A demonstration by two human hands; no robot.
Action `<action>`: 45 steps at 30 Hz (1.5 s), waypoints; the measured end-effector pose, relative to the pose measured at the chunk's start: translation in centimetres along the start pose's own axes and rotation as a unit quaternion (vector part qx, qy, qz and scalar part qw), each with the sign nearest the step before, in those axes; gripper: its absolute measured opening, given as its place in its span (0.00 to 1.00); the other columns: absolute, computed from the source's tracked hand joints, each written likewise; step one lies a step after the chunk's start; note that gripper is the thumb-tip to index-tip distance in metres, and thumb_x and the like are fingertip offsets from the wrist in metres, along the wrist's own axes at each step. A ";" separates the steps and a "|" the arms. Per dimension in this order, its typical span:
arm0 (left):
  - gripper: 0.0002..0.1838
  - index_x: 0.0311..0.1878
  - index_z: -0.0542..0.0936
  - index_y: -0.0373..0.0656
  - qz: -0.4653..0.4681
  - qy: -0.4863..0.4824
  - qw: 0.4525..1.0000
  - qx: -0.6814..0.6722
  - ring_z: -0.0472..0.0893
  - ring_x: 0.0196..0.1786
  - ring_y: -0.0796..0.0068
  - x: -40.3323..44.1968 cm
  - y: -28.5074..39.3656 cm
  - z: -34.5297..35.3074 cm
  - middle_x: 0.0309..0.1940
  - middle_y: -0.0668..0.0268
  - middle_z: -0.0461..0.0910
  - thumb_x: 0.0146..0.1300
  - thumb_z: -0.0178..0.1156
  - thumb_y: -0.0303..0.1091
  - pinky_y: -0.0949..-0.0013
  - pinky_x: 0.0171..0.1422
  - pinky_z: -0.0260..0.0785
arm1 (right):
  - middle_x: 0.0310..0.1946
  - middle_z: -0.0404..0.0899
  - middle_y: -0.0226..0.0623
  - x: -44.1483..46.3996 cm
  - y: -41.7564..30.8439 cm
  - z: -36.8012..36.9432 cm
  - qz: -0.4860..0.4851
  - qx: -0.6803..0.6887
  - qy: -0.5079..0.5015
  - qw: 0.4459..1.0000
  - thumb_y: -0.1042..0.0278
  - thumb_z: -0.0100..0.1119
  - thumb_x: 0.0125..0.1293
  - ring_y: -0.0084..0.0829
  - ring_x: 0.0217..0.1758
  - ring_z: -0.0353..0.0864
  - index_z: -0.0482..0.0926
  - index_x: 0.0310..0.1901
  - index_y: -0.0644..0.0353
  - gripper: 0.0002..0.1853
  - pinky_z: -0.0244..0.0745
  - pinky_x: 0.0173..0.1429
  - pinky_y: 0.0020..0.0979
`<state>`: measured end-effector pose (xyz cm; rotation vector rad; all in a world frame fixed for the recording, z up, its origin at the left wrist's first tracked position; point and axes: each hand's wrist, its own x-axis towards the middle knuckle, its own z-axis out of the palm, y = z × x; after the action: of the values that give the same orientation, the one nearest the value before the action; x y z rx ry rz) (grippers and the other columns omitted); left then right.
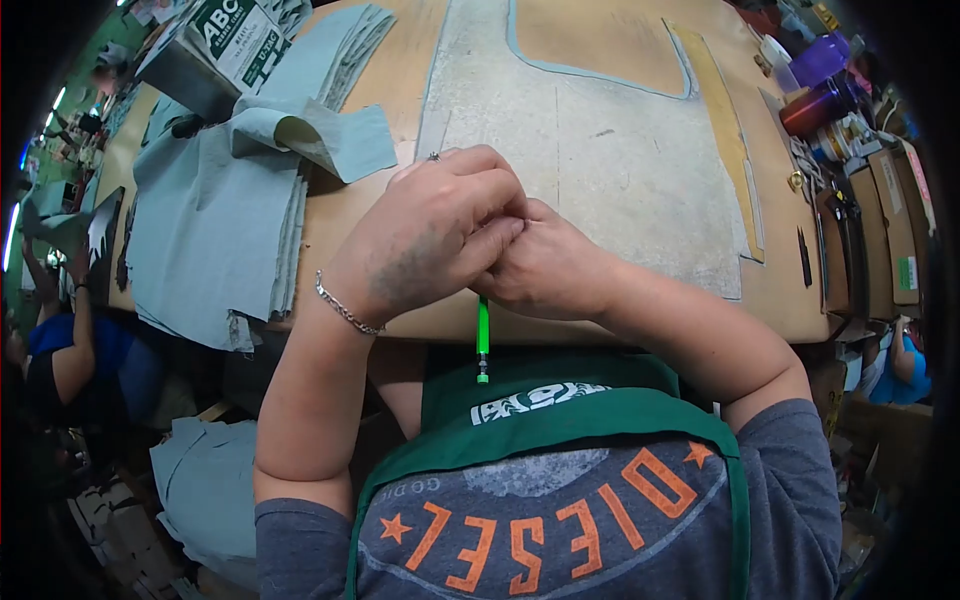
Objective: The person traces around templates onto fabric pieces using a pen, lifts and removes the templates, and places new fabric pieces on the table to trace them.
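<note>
My left hand [440, 225], with a chain bracelet on its wrist and a ring on a finger, is closed against my right hand [550, 262]. Its thumb and forefinger meet in a pinch over the right fingers; whatever they hold is hidden. A bright green mechanical pencil [483, 328] sticks out below my right hand, its end pointing toward my apron. The right fingers are curled in, and the pencil's other end is hidden inside the hands. Beneath and beyond them lies a large pale grey panel [580, 180] on the table [385, 205].
Stacked light blue-grey fabric pieces [215, 235] lie at left beside a metal can [200, 70]. A yellowish strip [722, 130] borders the panel. At right are a dark tumbler [815, 108], tools and cardboard boxes [880, 225]. Another person [75, 350] is at far left, one more [905, 360] at far right.
</note>
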<state>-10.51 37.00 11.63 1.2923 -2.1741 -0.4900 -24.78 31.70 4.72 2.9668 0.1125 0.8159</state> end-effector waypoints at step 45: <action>0.33 0.64 0.58 0.61 -0.266 -0.020 0.916 0.300 0.44 0.70 0.59 -0.4 -5.9 10.2 0.68 0.66 0.47 0.56 0.44 0.62 0.33 0.61 0.39 | 0.23 0.71 0.37 -5.5 -3.5 2.7 0.431 0.415 0.197 0.777 0.69 0.59 0.53 0.24 0.25 0.69 0.68 0.24 0.63 0.11 0.65 0.29 0.26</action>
<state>-12.72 34.86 0.23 2.2483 -2.0595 -0.0248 -28.24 34.56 -0.67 3.4896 -1.3057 1.8960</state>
